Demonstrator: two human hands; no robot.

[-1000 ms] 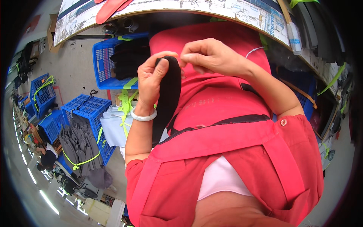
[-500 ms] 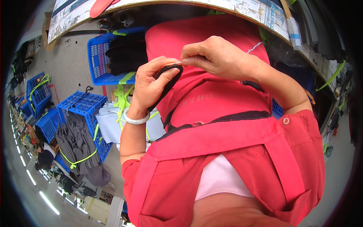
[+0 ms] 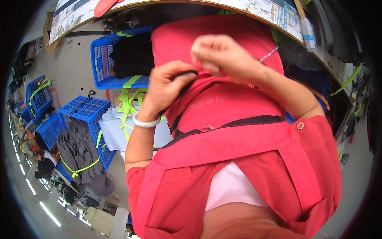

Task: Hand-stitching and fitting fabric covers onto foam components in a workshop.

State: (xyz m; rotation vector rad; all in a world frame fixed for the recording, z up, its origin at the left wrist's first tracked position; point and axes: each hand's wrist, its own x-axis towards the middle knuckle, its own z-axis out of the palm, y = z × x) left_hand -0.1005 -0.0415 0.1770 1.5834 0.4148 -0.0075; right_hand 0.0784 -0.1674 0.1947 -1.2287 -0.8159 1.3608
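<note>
My left hand (image 3: pixel 169 85), a pale bangle (image 3: pixel 146 120) on its wrist, grips a narrow black padded piece (image 3: pixel 191 72) between thumb and fingers. Most of that piece is hidden by the hand. To the right and a little higher, my right hand (image 3: pixel 221 53) hovers with curled fingers, smeared by motion. What its fingertips hold, if anything, cannot be made out. A small gap parts the two hands. Both are above the red apron (image 3: pixel 223 107) over my lap.
A worktable edge (image 3: pixel 175 3) crosses the top, with a red flat piece (image 3: pixel 104 7) on it. Left of my lap stands a blue crate (image 3: pixel 95 65) of black pieces. Farther left are another blue crate (image 3: pixel 85 105), bundled grey pieces (image 3: pixel 79 149) and tied white sheets (image 3: pixel 113 125).
The right hand has come away from the black piece, where its fingers were pinching at the edge. My left hand has shifted slightly right and turned, covering more of the piece.
</note>
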